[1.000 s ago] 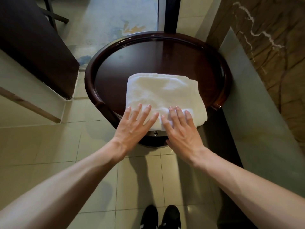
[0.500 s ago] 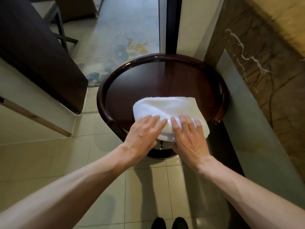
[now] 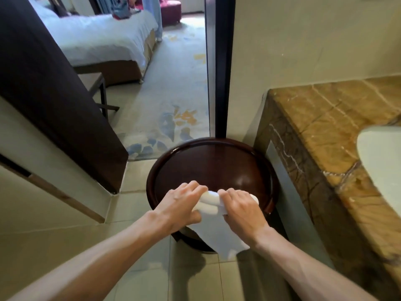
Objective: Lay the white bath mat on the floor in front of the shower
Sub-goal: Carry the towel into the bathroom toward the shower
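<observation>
Pick-up step. The left hand (image 3: 180, 205) and right hand (image 3: 240, 208) both grip the white bath mat (image 3: 217, 233) at its bunched top fold, fingers (image 3: 195, 189) clenched round the cloth, hands nearly touching. The mat sits at the near edge of the round dark wooden desk (image 3: 217, 164), with a loose flap hanging down past the rim toward the tiled floor (image 3: 134, 213). It looks just lifted, but the blur hides whether the bunch touches the desk top. Laying is not yet begun, and no shower is in view. Next move likely: raise the mat clear of the raised rim, turn to find the shower, shake the folds open and spread it flat. Room is tight. The marble vanity (image 3: 325, 127) edge is close on the right, the dark door (image 3: 54, 83) is on the left and the door frame (image 3: 221, 83) is behind the desk. Open floor is near-left and below the arms.
</observation>
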`<state>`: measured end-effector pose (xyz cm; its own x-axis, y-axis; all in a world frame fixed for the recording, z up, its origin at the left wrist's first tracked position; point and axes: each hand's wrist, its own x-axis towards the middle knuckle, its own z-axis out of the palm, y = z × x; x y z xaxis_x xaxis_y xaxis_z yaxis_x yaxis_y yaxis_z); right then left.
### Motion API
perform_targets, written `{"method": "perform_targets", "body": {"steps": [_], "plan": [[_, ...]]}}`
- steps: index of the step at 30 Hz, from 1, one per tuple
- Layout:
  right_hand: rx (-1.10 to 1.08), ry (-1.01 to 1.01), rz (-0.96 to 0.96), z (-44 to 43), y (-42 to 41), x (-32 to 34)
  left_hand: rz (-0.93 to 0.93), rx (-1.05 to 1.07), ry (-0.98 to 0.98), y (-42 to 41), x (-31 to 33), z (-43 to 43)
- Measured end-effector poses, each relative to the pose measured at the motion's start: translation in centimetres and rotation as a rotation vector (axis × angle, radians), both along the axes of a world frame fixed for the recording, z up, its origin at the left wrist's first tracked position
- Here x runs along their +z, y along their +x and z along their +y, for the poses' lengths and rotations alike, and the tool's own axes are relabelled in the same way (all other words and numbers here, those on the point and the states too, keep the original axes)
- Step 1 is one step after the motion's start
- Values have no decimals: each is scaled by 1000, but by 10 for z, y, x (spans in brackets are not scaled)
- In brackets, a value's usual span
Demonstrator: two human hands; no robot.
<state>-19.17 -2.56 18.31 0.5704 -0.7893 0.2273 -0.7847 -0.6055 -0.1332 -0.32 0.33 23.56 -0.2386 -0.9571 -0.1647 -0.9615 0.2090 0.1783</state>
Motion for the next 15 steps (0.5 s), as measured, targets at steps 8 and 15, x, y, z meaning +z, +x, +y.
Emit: {"method": "perform_targets", "body": {"steps": [8,15], "plan": [[35,60,103,-16,20,138,-149,-95,-253,20,111,12],[50,-33,64,-24,27,234,-296,45,-370,13,185,3]]}}
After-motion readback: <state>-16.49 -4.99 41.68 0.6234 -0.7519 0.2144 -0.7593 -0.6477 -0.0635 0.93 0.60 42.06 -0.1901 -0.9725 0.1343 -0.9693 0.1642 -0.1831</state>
